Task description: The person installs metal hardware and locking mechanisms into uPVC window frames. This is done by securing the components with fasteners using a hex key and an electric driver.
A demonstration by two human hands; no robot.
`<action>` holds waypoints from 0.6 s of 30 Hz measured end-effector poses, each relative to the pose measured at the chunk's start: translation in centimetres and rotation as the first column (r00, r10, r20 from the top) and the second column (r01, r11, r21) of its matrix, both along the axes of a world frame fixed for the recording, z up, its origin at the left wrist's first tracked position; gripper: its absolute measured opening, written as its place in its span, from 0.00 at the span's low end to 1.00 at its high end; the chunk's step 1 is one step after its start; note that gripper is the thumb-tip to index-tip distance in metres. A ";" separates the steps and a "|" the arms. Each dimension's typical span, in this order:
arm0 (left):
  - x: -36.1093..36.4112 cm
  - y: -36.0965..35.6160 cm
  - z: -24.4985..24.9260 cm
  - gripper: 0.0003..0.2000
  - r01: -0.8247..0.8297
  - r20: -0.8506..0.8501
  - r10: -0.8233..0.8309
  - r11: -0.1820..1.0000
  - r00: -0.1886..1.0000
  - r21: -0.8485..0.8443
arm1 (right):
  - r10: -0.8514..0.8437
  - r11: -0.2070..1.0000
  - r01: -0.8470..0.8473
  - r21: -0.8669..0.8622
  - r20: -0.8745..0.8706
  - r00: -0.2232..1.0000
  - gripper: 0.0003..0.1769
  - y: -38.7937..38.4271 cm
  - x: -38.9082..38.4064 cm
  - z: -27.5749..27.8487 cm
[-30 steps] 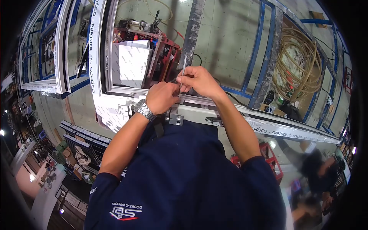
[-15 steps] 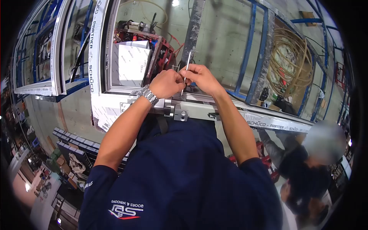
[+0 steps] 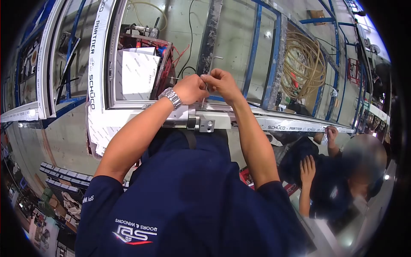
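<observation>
Bent over the lower rail of a window frame (image 3: 128, 104), my left hand (image 3: 189, 91), with a metal watch (image 3: 172, 97) on its wrist, is closed; its fingertips are hidden. A thin metal pin (image 3: 172, 78) sticks out on its left side. Right against it, my right hand (image 3: 222, 87) pinches a slim metal rod (image 3: 203, 103) whose lower end points down at the rail. The rod's bent top (image 3: 218, 57) shows above the fingers. Just below the hands are a silver cylinder (image 3: 177, 118) and a metal hinge block (image 3: 206, 125).
A red tool cart (image 3: 167, 64) with white wrapped sheets (image 3: 136, 75) stands beyond the frame. Coiled hose (image 3: 302, 64) lies to the right, past blue metal racks (image 3: 257, 55). At the lower right a co-worker (image 3: 334, 184) is beside the long profile (image 3: 299, 127).
The view has shifted, so the scene sits further left. My hands stay together at the rail, and the rod's top looks turned to the right. The co-worker's hands are now visible.
</observation>
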State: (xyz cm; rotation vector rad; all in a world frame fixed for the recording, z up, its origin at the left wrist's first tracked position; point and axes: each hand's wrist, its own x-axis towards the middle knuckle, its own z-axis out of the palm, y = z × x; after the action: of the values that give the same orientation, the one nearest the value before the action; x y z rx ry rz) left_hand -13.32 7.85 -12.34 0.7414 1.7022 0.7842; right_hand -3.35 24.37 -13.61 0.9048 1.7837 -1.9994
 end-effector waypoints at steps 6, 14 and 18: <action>-0.2 -0.2 -1.5 0.13 0.013 0.161 -0.021 0.999 0.987 0.050 | -0.004 0.988 -0.003 -0.156 -0.045 0.999 0.11 -0.2 -0.1 -0.5; -0.2 -0.7 -2.9 0.12 -0.058 0.344 0.031 0.996 0.938 0.067 | -0.069 0.982 0.053 -0.179 -0.082 0.994 0.12 -0.4 -0.1 0.0; -0.7 -0.3 -1.0 0.11 -0.008 0.226 0.012 1.000 0.974 -0.020 | 0.008 0.999 -0.008 0.033 -0.017 1.000 0.13 -0.2 -0.4 -1.4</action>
State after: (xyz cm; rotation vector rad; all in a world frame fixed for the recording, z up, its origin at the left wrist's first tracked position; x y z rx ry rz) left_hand -14.01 7.53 -13.33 0.6062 1.5070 0.8264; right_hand -3.80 24.22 -15.04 0.8916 1.8315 -1.9847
